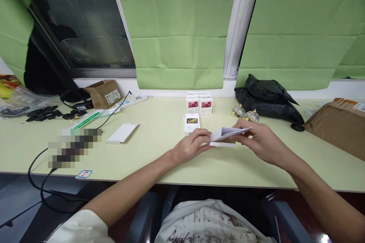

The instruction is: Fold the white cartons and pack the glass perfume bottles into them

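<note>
Above the table's front part, my left hand (191, 145) grips one end of a white cardboard box (224, 134) that has a loose flap. At the other end, the fingers of my right hand (258, 140) are closed on the box's flap. Just behind my left hand stands a white box with a yellow flower picture (192, 122), partly hidden by the hand. Several white boxes with pink flower pictures (199, 104) stand together further back. Two round glass ornaments with gold caps (245, 114) sit behind my right hand. A flat white box (122, 133) lies to the left.
Black plastic bags (266, 97) and a large brown carton (339, 125) occupy the right side. At the left are an opened brown box (104, 95), a power strip (134, 101), black cables (116, 111) and a blurred patch (75, 148). The table edge (199, 185) runs in front of my body.
</note>
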{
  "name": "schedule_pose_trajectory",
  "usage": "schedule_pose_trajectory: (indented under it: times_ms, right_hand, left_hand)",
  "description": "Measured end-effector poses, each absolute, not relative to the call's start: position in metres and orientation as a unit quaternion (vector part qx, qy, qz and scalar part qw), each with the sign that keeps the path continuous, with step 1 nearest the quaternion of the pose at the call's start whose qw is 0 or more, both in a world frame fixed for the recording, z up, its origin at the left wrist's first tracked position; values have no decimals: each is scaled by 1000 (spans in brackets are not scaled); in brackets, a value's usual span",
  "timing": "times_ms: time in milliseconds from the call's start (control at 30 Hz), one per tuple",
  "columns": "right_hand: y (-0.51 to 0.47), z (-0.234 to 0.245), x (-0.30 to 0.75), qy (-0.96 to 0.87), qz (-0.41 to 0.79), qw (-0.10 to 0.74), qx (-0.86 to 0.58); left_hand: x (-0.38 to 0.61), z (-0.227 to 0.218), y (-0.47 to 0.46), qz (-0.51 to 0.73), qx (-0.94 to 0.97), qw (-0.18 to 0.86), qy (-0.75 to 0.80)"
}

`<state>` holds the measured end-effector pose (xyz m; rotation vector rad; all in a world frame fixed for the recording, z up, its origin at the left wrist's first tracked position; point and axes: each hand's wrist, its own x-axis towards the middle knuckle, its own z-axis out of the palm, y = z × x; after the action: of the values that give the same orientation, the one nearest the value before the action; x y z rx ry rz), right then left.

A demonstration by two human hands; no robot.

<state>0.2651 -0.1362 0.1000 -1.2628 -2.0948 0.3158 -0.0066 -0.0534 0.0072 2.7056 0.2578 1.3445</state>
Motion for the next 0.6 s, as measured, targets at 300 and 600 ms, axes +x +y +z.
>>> schedule_pose_trajectory:
  times_ms: [300, 600]
  right_hand:
    - [-142, 94, 258, -848, 29, 296, -439]
    - [-142, 88, 267, -886, -119, 197, -402]
  left_hand:
    - [1, 11, -56, 469, 875, 80, 82]
    - [6, 9, -61, 457, 881, 122, 31]
